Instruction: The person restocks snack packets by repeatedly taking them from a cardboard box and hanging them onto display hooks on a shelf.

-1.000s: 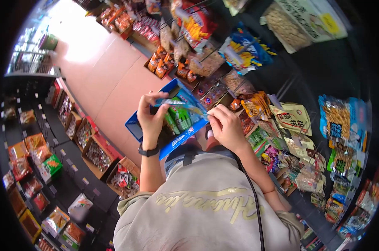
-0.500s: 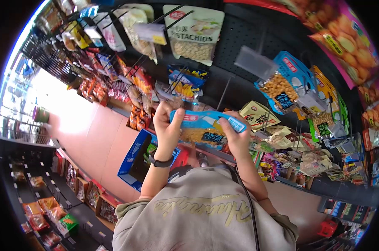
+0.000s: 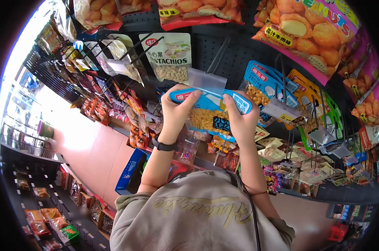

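Observation:
Both hands hold a blue snack bag (image 3: 208, 120) by its upper corners, in front of the hanging rack. Golden snack pieces show through its clear window. My left hand (image 3: 179, 109), with a dark band at the wrist, pinches the left corner, thumb on the front. At the right corner, my right hand (image 3: 243, 119) grips with its thumb over the front; the fingers behind are hidden. Just above the bag is a clear tag holder (image 3: 207, 81) at the end of a metal hook (image 3: 218, 54). Similar blue bags (image 3: 262, 79) hang to the right.
A pistachio bag (image 3: 168, 58) hangs at upper left, and large peanut bags (image 3: 306, 31) at upper right. Orange bags (image 3: 300, 83) and green bags hang further right. Hooks with tag holders (image 3: 283, 111) jut outward. A blue box (image 3: 131, 171) stands low on the left.
The bag and both hands have risen toward the rack, now just below a hook's tag holder. The bag's front faces me more fully. My view has tilted up, showing more peanut bags.

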`<move>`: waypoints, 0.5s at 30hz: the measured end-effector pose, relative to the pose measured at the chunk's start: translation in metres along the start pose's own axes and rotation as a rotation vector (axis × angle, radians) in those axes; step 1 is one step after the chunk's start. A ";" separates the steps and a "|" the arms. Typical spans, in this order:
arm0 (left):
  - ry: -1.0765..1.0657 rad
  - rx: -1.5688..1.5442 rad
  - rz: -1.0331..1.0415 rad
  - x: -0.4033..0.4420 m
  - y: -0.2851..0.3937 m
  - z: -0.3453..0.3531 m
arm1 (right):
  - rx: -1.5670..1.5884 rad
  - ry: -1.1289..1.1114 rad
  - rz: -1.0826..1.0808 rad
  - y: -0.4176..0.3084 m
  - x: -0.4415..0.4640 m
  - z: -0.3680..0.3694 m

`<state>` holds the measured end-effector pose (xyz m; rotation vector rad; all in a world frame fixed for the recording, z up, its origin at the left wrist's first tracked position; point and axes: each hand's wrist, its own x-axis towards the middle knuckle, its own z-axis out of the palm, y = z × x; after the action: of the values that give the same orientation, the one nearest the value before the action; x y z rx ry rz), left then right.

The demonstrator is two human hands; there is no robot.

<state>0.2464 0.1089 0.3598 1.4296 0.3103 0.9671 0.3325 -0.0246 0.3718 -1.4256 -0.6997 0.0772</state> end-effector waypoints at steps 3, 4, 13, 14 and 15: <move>0.035 -0.009 0.067 0.007 0.004 0.001 | -0.024 -0.009 -0.106 -0.008 0.008 0.001; 0.044 0.006 0.047 0.008 0.007 0.002 | -0.024 -0.005 -0.099 -0.009 0.010 0.001; 0.037 0.058 0.095 0.023 0.013 0.006 | 0.036 -0.005 -0.094 -0.011 0.024 0.002; 0.030 0.055 0.091 0.025 0.014 0.005 | 0.037 0.007 -0.125 -0.009 0.026 0.003; 0.022 0.051 0.087 0.026 0.014 0.005 | 0.038 0.019 -0.155 -0.008 0.027 0.004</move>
<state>0.2604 0.1220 0.3830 1.4892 0.2927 1.0531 0.3494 -0.0102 0.3896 -1.3302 -0.7868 -0.0441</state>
